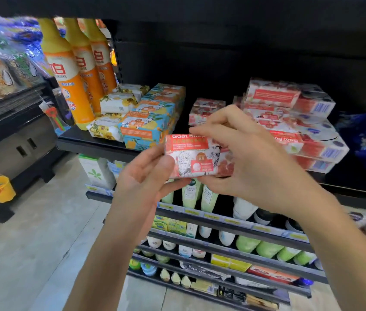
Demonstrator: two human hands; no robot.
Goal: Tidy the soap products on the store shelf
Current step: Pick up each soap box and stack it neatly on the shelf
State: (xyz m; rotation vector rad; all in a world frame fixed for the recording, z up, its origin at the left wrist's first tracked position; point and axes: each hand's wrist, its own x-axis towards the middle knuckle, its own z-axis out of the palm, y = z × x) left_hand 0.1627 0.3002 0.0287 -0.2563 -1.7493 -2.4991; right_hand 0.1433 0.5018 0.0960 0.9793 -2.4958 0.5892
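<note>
Red-and-white soap box (196, 157) in mid-air before shelf (92, 145). Left end pinched in curled left hand (146, 173); top edge under curled right hand (251, 162) fingers, thumb beneath.

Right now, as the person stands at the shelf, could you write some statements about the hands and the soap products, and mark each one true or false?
1. The left grip and the right grip both hold one red soap box. True.
2. The red soap box lies on the shelf. False: it is held in the air in front of the shelf.
3. The orange bottles stand to the left of the blue soap boxes. True.
4. The stack of red boxes stands to the left of the orange bottles. False: it is on the right side of the shelf, beyond the blue soap boxes.
</note>
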